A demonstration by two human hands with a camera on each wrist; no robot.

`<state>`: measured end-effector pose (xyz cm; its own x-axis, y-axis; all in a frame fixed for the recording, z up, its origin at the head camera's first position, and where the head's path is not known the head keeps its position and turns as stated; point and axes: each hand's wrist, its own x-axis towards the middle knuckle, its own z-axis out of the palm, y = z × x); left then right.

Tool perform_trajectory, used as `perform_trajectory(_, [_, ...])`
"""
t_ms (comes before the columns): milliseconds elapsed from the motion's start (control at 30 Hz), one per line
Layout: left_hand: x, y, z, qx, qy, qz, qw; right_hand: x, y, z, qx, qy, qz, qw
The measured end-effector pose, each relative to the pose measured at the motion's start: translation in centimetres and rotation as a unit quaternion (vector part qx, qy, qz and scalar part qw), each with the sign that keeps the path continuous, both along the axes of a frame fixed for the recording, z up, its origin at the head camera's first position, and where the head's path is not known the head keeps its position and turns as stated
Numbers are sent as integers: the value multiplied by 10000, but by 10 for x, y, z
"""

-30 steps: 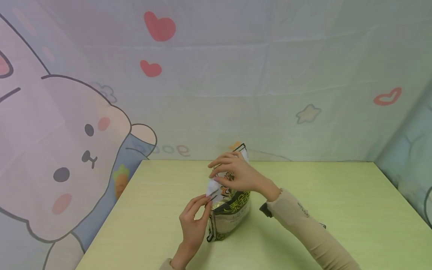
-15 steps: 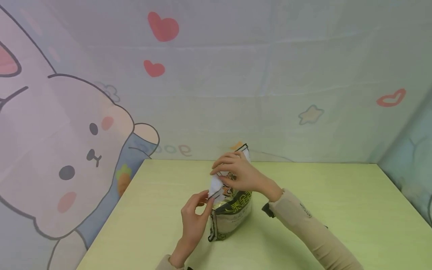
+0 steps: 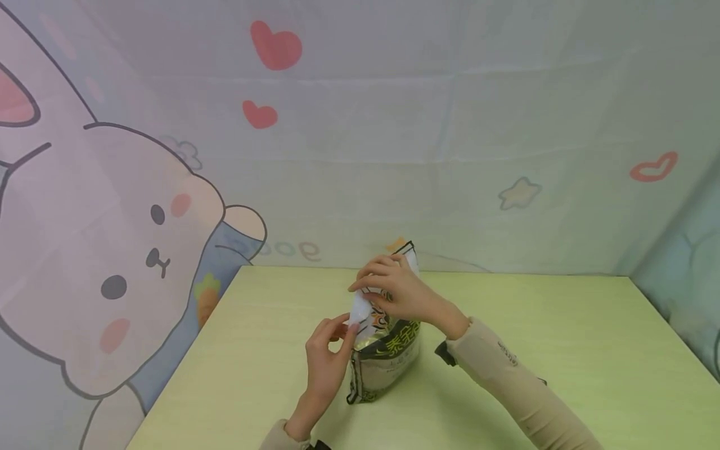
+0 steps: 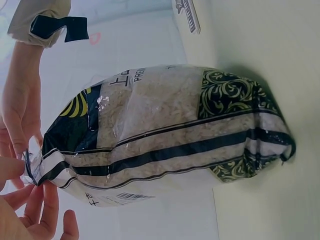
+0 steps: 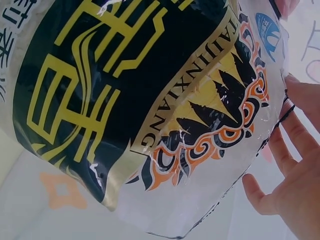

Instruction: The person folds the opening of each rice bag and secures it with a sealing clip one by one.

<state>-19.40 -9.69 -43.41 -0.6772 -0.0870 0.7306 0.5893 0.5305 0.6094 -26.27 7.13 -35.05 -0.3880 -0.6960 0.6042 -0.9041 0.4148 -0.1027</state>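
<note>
A plastic bag of rice [image 3: 388,369] stands upright on the table, with pale grains showing through its clear panels in the left wrist view. Its dark label with yellow lettering fills much of the right wrist view. My left hand [image 3: 326,362] pinches the near top corner of the bag between thumb and fingers. Farther along the same top edge, my right hand [image 3: 402,290] grips the white upper strip, thumb on the near side and fingers over the far side. In the right wrist view, the bag's far top corner hangs free beyond the right hand's fingers [image 5: 290,140].
The pale yellow-green table [image 3: 506,331] reaches back to a printed cloth backdrop [image 3: 360,125] with hearts and a rabbit. A small flat item with dark markings [image 4: 187,15] lies on the table, mostly hidden by the right sleeve [image 3: 506,369] in the head view.
The left thumb and fingers have shifted slightly on the bag's near top corner. Right hand and bag have stayed nearly in place, while the head view has turned a little left.
</note>
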Motion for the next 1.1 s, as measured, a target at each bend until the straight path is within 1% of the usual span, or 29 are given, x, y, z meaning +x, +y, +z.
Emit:
perform_trajectory(100, [0, -1, 1, 27, -65, -59, 10000, 0, -1, 2, 83, 21, -59, 9999])
perform_trajectory(233, [-2, -1, 1, 24, 32, -100, 9999, 0, -2, 5, 190, 113, -116, 9997])
perform_trajectory(400, [-3, -1, -2, 36, 248, -90, 9996, -1, -5, 6, 210, 261, -108, 9994])
perform_trajectory(633, [-3, 1, -8, -69, 630, -47, 9980, -2, -6, 2, 180, 505, -207, 9983])
perform_trajectory(767, [-4, 2, -9, -128, 764, -38, 9970, -2, -7, -1, 149, 580, -224, 9980])
perform_trajectory(867, [-3, 2, -8, -106, 829, -115, 9964, -3, -7, -2, 135, 556, -226, 9981])
perform_trajectory(900, [-1, 3, -5, -91, 834, -130, 9964, -3, -7, -2, 131, 538, -218, 9982])
perform_trajectory(1000, [-1, 3, -5, -23, 884, -211, 9959, -3, -7, -2, 125, 492, -218, 9985])
perform_trajectory(1100, [-2, 4, -5, -10, 917, -226, 9955, -4, -6, -2, 109, 465, -211, 9986])
